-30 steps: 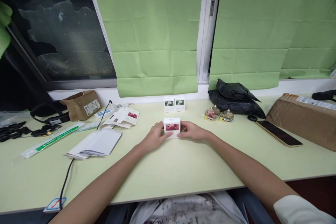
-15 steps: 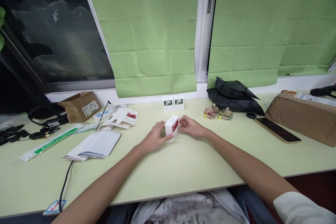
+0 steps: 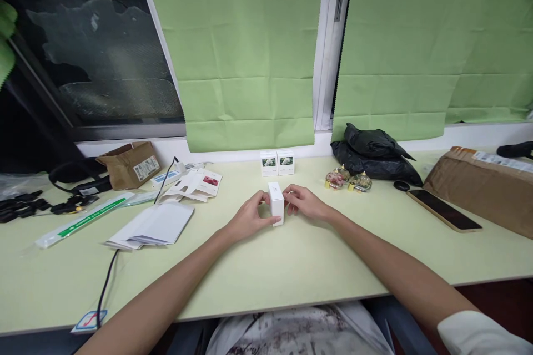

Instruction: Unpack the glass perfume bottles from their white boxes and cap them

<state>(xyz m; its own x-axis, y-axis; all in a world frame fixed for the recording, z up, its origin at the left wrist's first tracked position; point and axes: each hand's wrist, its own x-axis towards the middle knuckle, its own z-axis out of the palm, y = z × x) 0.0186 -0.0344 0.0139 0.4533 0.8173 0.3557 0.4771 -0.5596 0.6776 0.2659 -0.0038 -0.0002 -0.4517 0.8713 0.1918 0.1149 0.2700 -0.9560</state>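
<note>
A small white cardboard box point(image 3: 276, 205) stands upright on the table in front of me, its narrow side towards me. My left hand point(image 3: 252, 216) is closed on it from the left, with the thumb along the near face and the fingers round the far edge. On the other side, my right hand point(image 3: 306, 202) has bent fingers against the box's right face; its fingertips are partly hidden. Behind stand two white boxes, a left one point(image 3: 268, 163) and a right one point(image 3: 286, 162), with pictures of white flowers.
Left lie folded white papers point(image 3: 154, 224), flattened packaging point(image 3: 195, 186), a brown carton point(image 3: 131, 166) and a black cable point(image 3: 107, 283). Right are ornate glass bottles point(image 3: 360, 181), a black plastic bag point(image 3: 375, 158), a phone point(image 3: 443, 211) and a brown parcel point(image 3: 483, 188).
The small box has turned so that its red picture no longer shows and a plain narrow side faces me. Both hands remain on either side of it.
</note>
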